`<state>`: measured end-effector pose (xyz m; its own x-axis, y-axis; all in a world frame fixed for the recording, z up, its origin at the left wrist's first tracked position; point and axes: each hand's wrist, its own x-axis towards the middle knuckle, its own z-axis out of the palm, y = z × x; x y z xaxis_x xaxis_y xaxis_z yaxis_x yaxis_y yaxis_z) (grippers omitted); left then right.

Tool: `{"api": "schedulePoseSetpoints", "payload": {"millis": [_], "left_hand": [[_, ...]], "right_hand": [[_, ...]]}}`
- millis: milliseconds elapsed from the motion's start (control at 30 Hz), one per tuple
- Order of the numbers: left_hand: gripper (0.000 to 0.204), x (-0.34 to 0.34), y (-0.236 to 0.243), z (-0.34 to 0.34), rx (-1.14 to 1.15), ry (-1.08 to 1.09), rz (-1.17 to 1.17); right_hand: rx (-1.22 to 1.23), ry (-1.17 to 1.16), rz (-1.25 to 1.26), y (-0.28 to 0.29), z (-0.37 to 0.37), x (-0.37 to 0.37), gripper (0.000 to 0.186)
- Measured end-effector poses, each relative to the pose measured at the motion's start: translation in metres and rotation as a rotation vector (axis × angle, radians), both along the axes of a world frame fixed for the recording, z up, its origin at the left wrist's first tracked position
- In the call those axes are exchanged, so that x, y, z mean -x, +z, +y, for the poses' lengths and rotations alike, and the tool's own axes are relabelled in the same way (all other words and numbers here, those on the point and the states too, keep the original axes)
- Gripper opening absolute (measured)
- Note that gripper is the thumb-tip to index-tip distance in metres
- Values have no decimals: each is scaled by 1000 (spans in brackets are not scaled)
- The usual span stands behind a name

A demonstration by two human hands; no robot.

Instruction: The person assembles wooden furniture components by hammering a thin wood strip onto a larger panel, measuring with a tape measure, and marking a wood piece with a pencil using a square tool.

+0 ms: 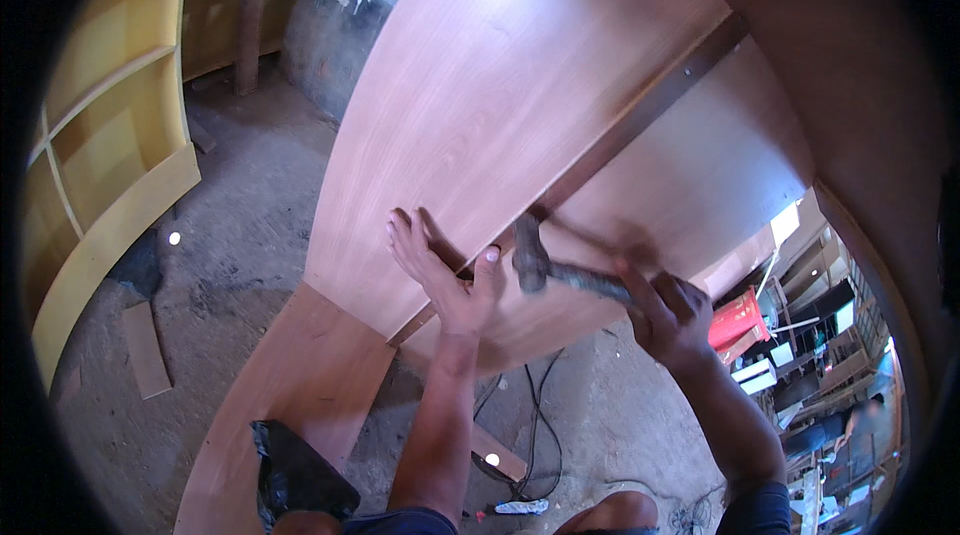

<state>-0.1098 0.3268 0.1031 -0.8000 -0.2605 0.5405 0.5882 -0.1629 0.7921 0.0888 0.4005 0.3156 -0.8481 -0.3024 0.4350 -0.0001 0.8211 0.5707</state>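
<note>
The left hand (pixel 455 293) is spread, fingers apart, lying across the strip (pixel 640 122) with its fingers over the panel (pixel 470 105); it grips nothing visible. The right hand (pixel 670 317) is curled around the handle of the hammer (pixel 590 281). The hammer's head is between the hands, close by the left thumb and the strip; whether it touches the strip, I cannot tell.

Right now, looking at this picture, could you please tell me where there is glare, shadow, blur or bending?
In the head view: bright glare at the wooden panel's top; a shadow beside the left hand's fingers; slight blur on the hammer and right hand; curved edges on the yellow shelf unit near the dark rim.
</note>
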Motion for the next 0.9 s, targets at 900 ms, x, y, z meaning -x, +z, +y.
{"api": "schedulePoseSetpoints", "payload": {"millis": [900], "left_hand": [[95,-4,5,1,21,-20,10]], "right_hand": [[-85,411,-199,-2,-25,-29,47]]}}
